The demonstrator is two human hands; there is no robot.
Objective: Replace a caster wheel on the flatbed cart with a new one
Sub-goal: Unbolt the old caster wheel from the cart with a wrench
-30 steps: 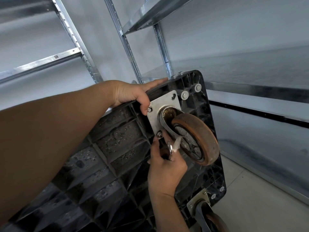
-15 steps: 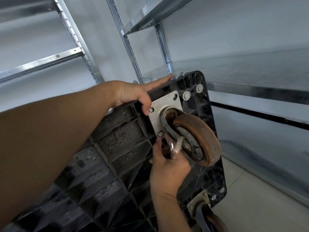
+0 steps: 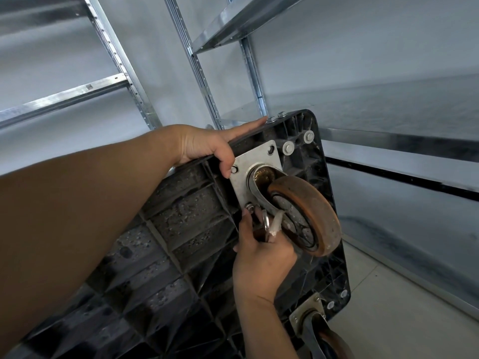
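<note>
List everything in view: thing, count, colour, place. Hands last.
flatbed cart: one, black ribbed underside, tipped up on edge against the shelving.
caster wheel: one, rusty brown, on a silver mounting plate near the cart's upper corner.
second caster: one, brown, cart's lower corner, partly cut off.
wrench: one, silver, at the plate's lower bolt.
shelving: grey metal, behind the cart.
floor: pale tiles, lower right.
left hand: grips the cart's top edge.
right hand: holds the wrench.
</note>
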